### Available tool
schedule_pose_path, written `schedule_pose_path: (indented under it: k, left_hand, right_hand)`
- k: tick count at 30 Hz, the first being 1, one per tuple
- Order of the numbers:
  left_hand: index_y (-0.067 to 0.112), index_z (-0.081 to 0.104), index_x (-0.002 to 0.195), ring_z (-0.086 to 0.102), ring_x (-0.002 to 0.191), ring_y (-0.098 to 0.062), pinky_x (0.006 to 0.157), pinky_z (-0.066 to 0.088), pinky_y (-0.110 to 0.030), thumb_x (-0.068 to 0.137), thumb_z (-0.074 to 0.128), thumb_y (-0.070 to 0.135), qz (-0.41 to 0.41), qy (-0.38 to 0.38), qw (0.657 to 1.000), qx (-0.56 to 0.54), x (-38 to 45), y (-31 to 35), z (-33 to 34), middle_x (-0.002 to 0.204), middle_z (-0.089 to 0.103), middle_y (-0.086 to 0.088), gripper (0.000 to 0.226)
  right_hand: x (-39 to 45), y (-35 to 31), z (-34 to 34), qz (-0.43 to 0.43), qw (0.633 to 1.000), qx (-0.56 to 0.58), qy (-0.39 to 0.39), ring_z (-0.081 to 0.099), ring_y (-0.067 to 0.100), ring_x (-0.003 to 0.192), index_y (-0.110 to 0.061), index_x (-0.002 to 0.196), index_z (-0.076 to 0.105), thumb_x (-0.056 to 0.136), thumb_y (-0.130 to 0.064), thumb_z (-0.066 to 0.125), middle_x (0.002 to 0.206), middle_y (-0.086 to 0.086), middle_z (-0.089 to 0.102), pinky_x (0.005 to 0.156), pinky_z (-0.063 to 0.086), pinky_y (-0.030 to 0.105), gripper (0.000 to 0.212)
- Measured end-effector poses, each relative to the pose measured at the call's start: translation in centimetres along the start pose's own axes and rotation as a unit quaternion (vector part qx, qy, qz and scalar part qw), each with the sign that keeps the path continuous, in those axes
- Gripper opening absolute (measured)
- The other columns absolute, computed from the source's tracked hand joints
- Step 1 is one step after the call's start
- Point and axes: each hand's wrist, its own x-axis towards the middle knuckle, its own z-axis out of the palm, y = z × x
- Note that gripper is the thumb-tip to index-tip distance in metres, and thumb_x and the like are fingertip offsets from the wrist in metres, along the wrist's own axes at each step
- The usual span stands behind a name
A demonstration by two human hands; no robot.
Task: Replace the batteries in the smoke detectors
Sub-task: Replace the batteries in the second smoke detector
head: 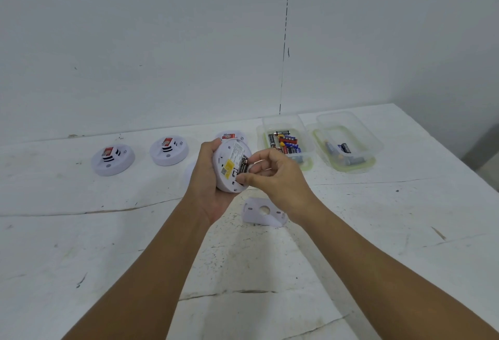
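My left hand grips a white round smoke detector above the table, its back side turned toward me, with a yellow label and dark batteries in the open compartment. My right hand has its thumb and fingertips curled at those batteries, touching them at the compartment's right edge. A white mounting plate with a round hole lies on the table just below the hands.
Three more white detectors stand along the back of the white table. Two clear plastic tubs sit at the back right: one with several batteries, the other with a few. A wall rises behind.
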Motion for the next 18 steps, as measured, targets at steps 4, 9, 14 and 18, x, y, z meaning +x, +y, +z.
schedule_pose_path:
  k: [4,9,14,18]
  left_hand:
    - [0.013,0.070,0.127,0.067,0.101,-0.030,0.094,0.051,-0.046,0.099,0.052,0.046,0.014,0.002,1.000,0.022,-0.1,0.1,-0.3,0.110,0.073,-0.014,0.047]
    - [0.016,0.074,0.115,0.067,0.098,-0.030,0.102,0.050,-0.048,0.101,0.051,0.044,0.040,0.025,0.998,0.034,-0.3,0.5,-0.9,0.107,0.075,-0.012,0.039]
    - [0.015,0.075,0.110,0.066,0.095,-0.031,0.109,0.045,-0.050,0.102,0.051,0.043,0.040,0.041,0.998,0.013,-0.7,0.5,-1.4,0.098,0.077,-0.011,0.038]
    - [0.016,0.074,0.111,0.068,0.091,-0.031,0.109,0.046,-0.049,0.101,0.052,0.045,0.033,0.043,0.998,0.018,-1.0,0.3,-1.2,0.097,0.078,-0.012,0.038]
  right_hand:
    - [-0.1,0.4,0.0,-0.002,0.999,-0.032,-0.016,0.061,0.007,0.068,-0.020,0.100,0.070,0.074,-0.027,0.095,0.079,-0.005,0.068,0.066,0.053,0.024,0.037]
    - [-0.5,1.1,-2.2,-0.022,0.952,-0.284,-0.112,0.062,0.006,0.088,-0.030,0.106,0.071,0.083,-0.051,0.083,0.099,-0.011,0.067,0.075,0.050,0.025,0.034]
    - [-0.9,1.1,-3.7,-0.010,0.844,-0.482,-0.236,0.050,0.013,0.123,-0.040,0.135,0.066,0.076,-0.060,0.084,0.130,-0.008,0.055,0.103,0.046,0.037,0.065]
    - [-1.0,1.1,-3.5,-0.032,0.827,-0.512,-0.231,0.052,0.015,0.121,-0.039,0.137,0.067,0.080,-0.054,0.083,0.127,-0.007,0.055,0.102,0.047,0.039,0.061]
